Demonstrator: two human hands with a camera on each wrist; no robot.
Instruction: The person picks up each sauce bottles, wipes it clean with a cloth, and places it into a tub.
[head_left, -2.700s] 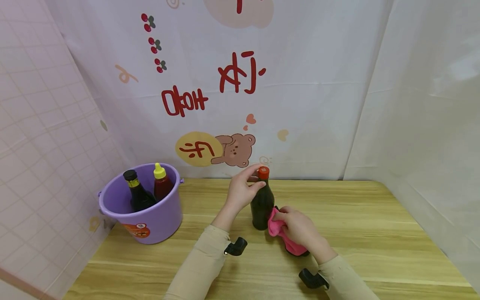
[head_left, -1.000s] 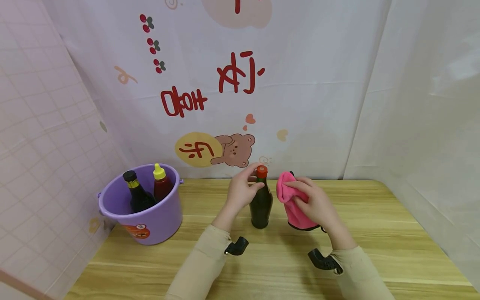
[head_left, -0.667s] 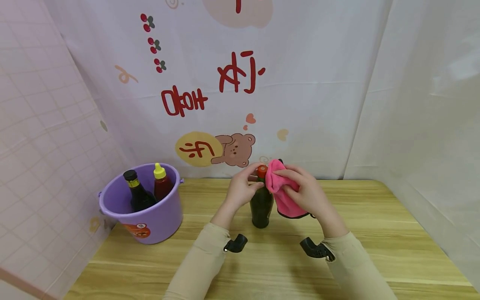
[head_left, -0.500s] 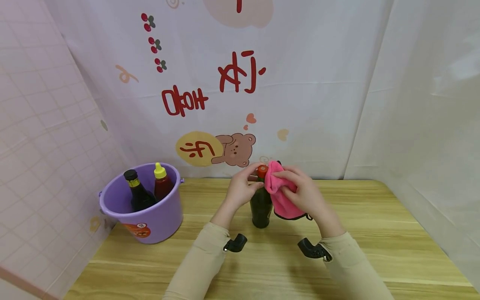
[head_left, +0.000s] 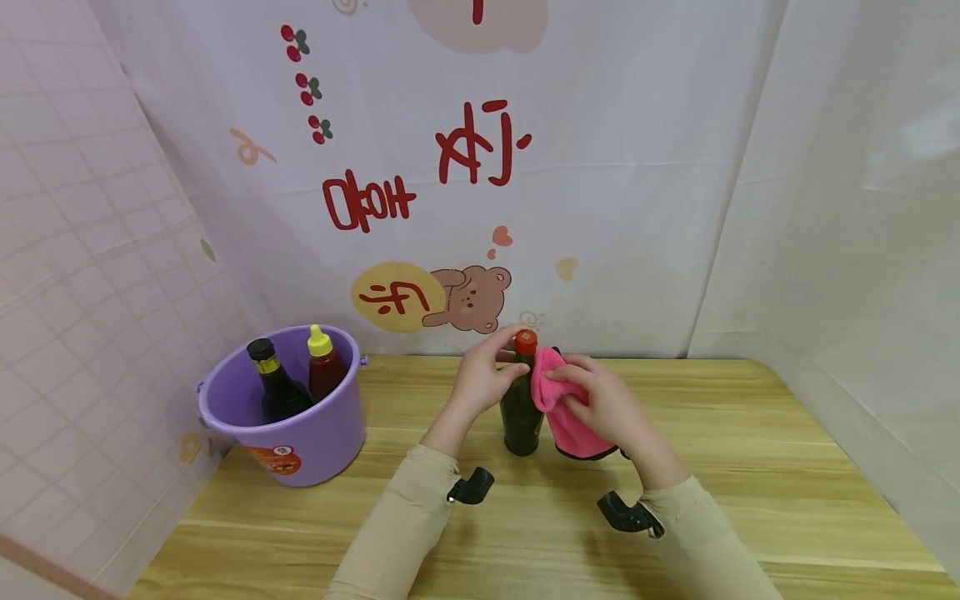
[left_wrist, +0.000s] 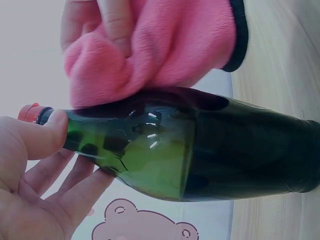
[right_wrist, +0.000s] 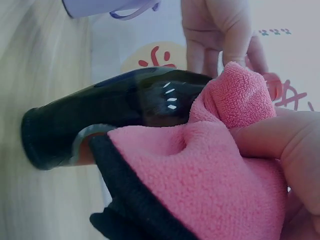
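A dark green glass bottle (head_left: 521,417) with a red cap (head_left: 526,340) stands upright on the wooden table. My left hand (head_left: 482,377) grips its neck between thumb and fingers, just under the cap. In my right hand (head_left: 603,402) is a bunched pink cloth (head_left: 573,429) with black edging, pinched between thumb and fingers. The cloth lies against the bottle's shoulder in the left wrist view, where the bottle (left_wrist: 240,145) looks part-filled with dark liquid. Seen from the right wrist, the cloth (right_wrist: 200,170) covers part of the bottle's neck and a label's edge shows low on the glass.
On the table's left stands a purple bucket (head_left: 322,446). Inside it are a black-capped dark bottle (head_left: 282,393) and a red squeeze bottle (head_left: 326,372) with a yellow nozzle. A printed white sheet (head_left: 622,208) hangs behind the wooden table (head_left: 750,483).
From low on the bottle, my right hand drew the cloth away and up, brought it against the neck, then slid it down to the shoulder. My left hand keeps holding the neck.
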